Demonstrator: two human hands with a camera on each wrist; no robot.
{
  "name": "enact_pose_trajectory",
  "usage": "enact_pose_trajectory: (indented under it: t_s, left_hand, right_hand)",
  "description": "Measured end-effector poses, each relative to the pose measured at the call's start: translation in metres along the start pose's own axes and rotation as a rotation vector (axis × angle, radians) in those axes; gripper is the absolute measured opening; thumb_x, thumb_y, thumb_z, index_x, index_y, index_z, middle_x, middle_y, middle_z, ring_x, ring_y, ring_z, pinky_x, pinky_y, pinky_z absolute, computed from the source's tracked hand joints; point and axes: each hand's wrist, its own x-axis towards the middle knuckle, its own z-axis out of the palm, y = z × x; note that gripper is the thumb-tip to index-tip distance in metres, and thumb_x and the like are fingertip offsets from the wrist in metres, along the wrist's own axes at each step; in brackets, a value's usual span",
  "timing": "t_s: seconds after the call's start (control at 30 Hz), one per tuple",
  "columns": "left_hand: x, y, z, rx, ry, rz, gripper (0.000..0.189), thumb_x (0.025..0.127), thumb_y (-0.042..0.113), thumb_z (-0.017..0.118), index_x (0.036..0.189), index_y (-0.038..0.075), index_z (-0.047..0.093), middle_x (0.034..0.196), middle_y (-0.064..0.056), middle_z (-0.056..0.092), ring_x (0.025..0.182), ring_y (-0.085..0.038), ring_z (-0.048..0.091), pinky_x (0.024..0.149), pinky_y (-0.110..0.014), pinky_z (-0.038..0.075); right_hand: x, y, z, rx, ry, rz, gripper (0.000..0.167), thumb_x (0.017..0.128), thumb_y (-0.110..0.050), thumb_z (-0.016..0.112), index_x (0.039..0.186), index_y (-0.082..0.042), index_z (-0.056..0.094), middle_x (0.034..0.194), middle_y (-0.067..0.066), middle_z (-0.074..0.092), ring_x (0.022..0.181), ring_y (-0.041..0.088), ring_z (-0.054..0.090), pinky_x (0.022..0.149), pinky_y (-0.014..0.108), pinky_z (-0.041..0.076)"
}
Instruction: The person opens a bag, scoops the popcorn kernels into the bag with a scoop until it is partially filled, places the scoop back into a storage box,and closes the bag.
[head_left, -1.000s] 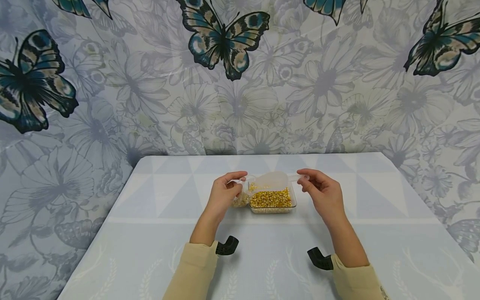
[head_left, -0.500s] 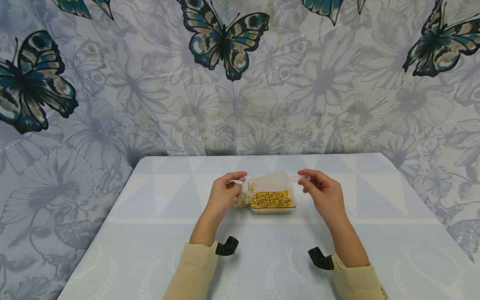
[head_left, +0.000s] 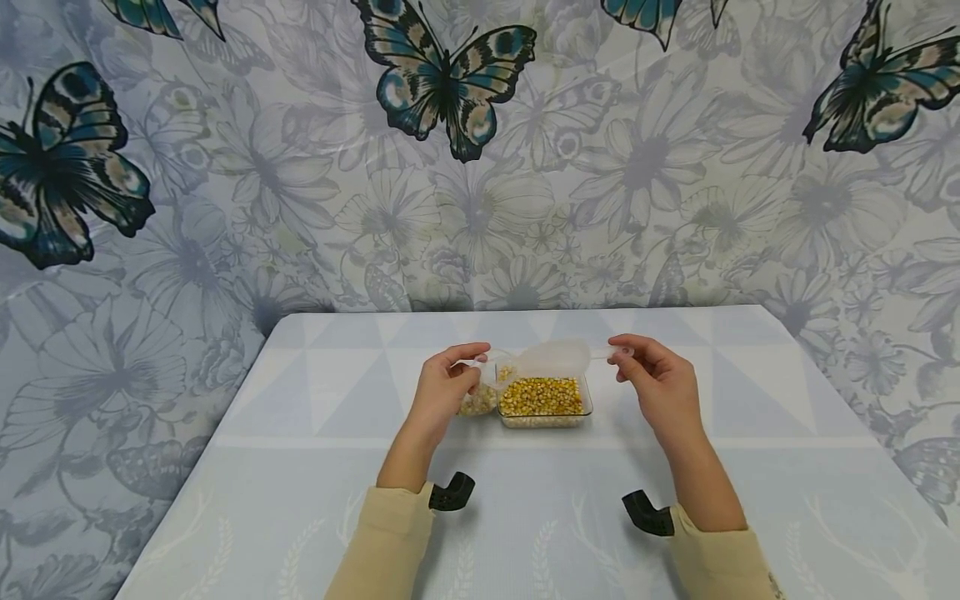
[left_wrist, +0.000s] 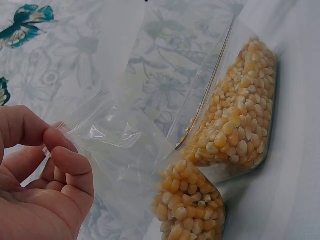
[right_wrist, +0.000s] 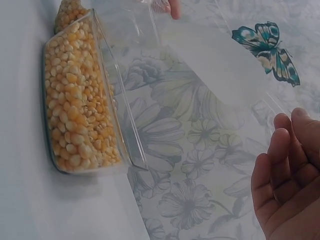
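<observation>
A clear zip bag [left_wrist: 120, 145] with corn kernels [left_wrist: 190, 205] in its lower part stands beside a glass container. My left hand [head_left: 441, 382] pinches the bag's top edge between thumb and fingers. The rectangular glass container [head_left: 546, 422] is filled with yellow corn kernels [right_wrist: 75, 110]. Over its far side hangs a translucent white plastic scoop [right_wrist: 215, 65], its wide end towards the bag. My right hand [head_left: 660, 385] pinches the scoop's thin handle, to the right of the container. No kernels can be made out in the scoop.
Container and bag rest on a pale table [head_left: 525, 500] with a geometric pattern. Behind its far edge hangs a floral cloth [head_left: 480, 217] printed with butterflies. A black wrist mount [head_left: 453, 492] juts from the left sleeve, another black mount [head_left: 648, 513] from the right.
My right hand has shifted a little to the right, drawing the scoop away from the bag. More kernels in the container now show. The left hand has moved only slightly left.
</observation>
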Motion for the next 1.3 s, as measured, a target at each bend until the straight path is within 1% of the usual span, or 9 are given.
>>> enact_pose_trajectory:
  t_s: [0.2,0.33,0.57,0.7,0.87,0.97,1.1,1.2,1.3]
  left_hand:
    - [0.001,0.000,-0.001,0.003,0.010,0.000,0.046,0.087,-0.006,0.053,0.125,0.015,0.070,0.126,-0.018,0.063,0.061,-0.013,0.037,0.050,-0.024,0.030]
    - [0.000,0.001,-0.001,0.006,0.021,0.000,0.046,0.087,-0.006,0.053,0.124,0.016,0.070,0.124,-0.016,0.064,0.062,-0.014,0.038,0.052,-0.024,0.031]
    - [0.000,0.001,-0.002,0.007,0.020,-0.010,0.047,0.087,-0.006,0.053,0.125,0.016,0.070,0.123,-0.013,0.065,0.062,-0.014,0.039,0.052,-0.024,0.031]
    - [0.000,0.002,-0.002,0.005,0.016,-0.008,0.047,0.087,-0.005,0.053,0.126,0.015,0.070,0.124,-0.013,0.064,0.063,-0.014,0.039,0.054,-0.024,0.033]
    - [0.000,0.001,-0.002,0.003,0.017,-0.004,0.047,0.087,-0.006,0.053,0.124,0.016,0.070,0.126,-0.018,0.063,0.065,-0.014,0.041,0.057,-0.025,0.035]
    - [0.001,0.001,-0.002,-0.005,0.014,-0.005,0.047,0.087,-0.006,0.053,0.124,0.016,0.070,0.128,-0.020,0.062,0.065,-0.014,0.042,0.058,-0.026,0.036]
    - [0.001,0.000,-0.002,-0.006,0.013,-0.003,0.047,0.086,-0.006,0.053,0.126,0.013,0.069,0.125,-0.017,0.063,0.066,-0.014,0.042,0.059,-0.028,0.036]
    - [0.001,-0.001,-0.002,0.000,0.015,-0.001,0.047,0.086,-0.006,0.053,0.125,0.013,0.070,0.120,-0.013,0.065,0.066,-0.014,0.042,0.060,-0.029,0.037]
    - [0.001,0.000,-0.001,0.000,0.015,0.002,0.047,0.086,-0.006,0.053,0.123,0.016,0.071,0.121,-0.015,0.065,0.066,-0.015,0.043,0.060,-0.029,0.037]
  right_hand:
    - [0.002,0.002,-0.004,0.078,0.025,-0.002,0.025,0.097,-0.014,0.064,0.116,0.001,0.069,0.085,-0.015,0.068,0.071,0.007,0.061,0.069,0.016,0.054]
    - [0.003,0.004,-0.007,0.074,0.037,-0.007,0.025,0.096,-0.013,0.065,0.116,0.001,0.070,0.084,-0.015,0.068,0.070,0.007,0.061,0.068,0.016,0.054]
    - [0.005,0.009,-0.009,-0.027,0.031,-0.015,0.023,0.097,-0.016,0.064,0.115,-0.004,0.071,0.083,-0.017,0.066,0.070,0.005,0.060,0.065,0.015,0.052]
    - [0.006,0.015,-0.009,-0.096,0.017,-0.005,0.022,0.099,-0.017,0.062,0.115,-0.007,0.071,0.083,-0.017,0.065,0.071,0.005,0.059,0.065,0.014,0.052]
    - [0.008,0.025,-0.008,-0.153,-0.012,0.042,0.023,0.101,-0.019,0.059,0.117,-0.009,0.070,0.086,-0.013,0.066,0.073,0.005,0.059,0.066,0.014,0.052]
    - [0.008,0.029,-0.007,-0.178,-0.021,0.050,0.022,0.100,-0.018,0.059,0.117,-0.009,0.070,0.087,-0.009,0.067,0.073,0.005,0.059,0.065,0.014,0.052]
    - [0.008,0.031,-0.006,-0.227,-0.021,0.027,0.020,0.098,-0.017,0.063,0.115,-0.011,0.071,0.086,-0.003,0.067,0.071,0.006,0.060,0.064,0.016,0.053]
    - [0.008,0.032,-0.004,-0.276,-0.021,-0.008,0.019,0.097,-0.017,0.065,0.114,-0.012,0.072,0.084,0.002,0.066,0.069,0.007,0.059,0.059,0.018,0.051]
    - [0.007,0.032,-0.002,-0.313,-0.033,-0.048,0.018,0.096,-0.014,0.066,0.113,-0.013,0.072,0.083,0.004,0.067,0.068,0.008,0.059,0.054,0.020,0.048]
